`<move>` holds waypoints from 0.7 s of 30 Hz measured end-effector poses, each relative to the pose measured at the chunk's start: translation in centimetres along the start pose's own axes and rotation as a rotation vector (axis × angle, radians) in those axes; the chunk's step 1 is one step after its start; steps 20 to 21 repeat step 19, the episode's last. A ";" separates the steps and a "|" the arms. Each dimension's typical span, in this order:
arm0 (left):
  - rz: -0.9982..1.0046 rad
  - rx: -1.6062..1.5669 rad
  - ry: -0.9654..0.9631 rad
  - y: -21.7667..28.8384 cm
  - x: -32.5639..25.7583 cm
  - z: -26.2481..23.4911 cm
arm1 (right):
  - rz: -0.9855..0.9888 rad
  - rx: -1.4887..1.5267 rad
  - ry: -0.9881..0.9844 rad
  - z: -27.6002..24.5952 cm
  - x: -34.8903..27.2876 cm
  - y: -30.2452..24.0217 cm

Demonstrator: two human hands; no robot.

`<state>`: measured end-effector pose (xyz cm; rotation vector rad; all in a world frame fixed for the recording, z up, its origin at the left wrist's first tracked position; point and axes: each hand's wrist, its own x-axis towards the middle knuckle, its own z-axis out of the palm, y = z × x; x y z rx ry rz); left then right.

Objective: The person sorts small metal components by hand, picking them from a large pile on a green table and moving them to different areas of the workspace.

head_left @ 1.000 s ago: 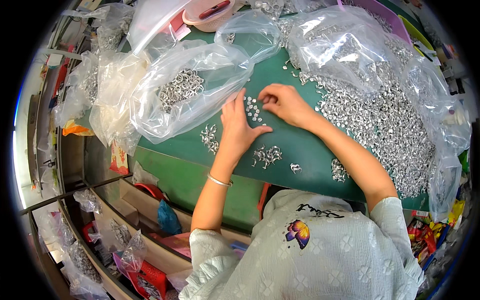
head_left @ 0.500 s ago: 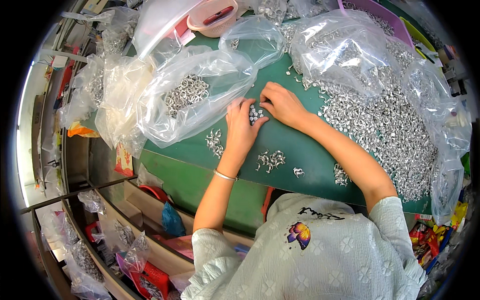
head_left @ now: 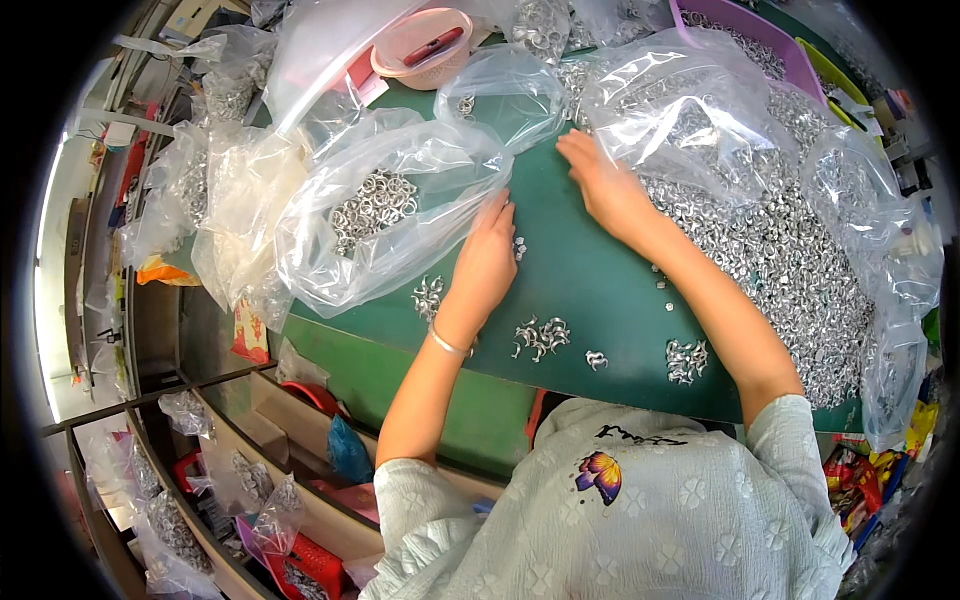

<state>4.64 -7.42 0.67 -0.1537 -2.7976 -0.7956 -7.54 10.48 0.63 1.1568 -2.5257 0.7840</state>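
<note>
My left hand (head_left: 487, 258) lies palm down on the green table, fingers stretched forward beside a clear plastic bag. A few small silvery metal pieces (head_left: 519, 248) peek out at its right edge; whatever is under the palm is hidden. The bag (head_left: 310, 235) lies open with a heap of metal rings (head_left: 375, 205) inside. Farther right, my right hand (head_left: 610, 190) reaches forward with its fingers extended and apparently empty. It is at the left edge of a large pile of small metal parts (head_left: 770, 270). Small groups of curved metal pieces (head_left: 541, 338) lie nearer to me.
A clear plastic sheet (head_left: 680, 110) covers part of the pile. At the back are a pink bowl (head_left: 425, 75) holding a red tool and a purple bin (head_left: 790, 55) of parts. Divided shelving (head_left: 280, 425) with bagged parts stands at the lower left.
My right hand has moved away from the left, toward the pile and farther from me. My left hand has turned palm down over the small pieces, hiding most of them.
</note>
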 end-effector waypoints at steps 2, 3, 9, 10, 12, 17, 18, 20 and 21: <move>-0.002 -0.019 -0.015 1.2 -0.9 -0.6 | -0.004 -0.251 -0.205 -1.3 -1.6 -1.6; -0.010 -0.036 -0.014 1.7 -1.2 -0.9 | -0.017 -0.315 -0.265 -0.9 -2.2 -1.8; -0.036 -0.102 0.029 2.4 -1.6 -0.6 | -0.032 0.013 -0.235 -2.5 -3.6 -3.4; -0.045 -0.124 0.032 2.4 -1.4 -0.5 | -0.039 -0.008 -0.225 -3.0 -3.5 -3.5; -0.003 -0.025 0.052 2.3 -1.4 0.1 | -0.037 -0.002 -0.292 -2.8 -5.0 -3.5; 0.085 0.023 0.004 2.1 0.4 1.2 | 0.088 0.272 -0.242 -4.6 -6.4 -2.6; 0.128 0.029 -0.040 2.4 1.0 1.5 | 0.130 0.228 -0.225 -4.7 -6.4 -2.2; 0.172 0.034 -0.083 2.8 1.7 2.0 | 0.172 0.184 -0.207 -4.8 -6.4 -1.9; 0.172 0.034 -0.083 2.8 1.7 2.0 | 0.172 0.184 -0.207 -4.8 -6.4 -1.9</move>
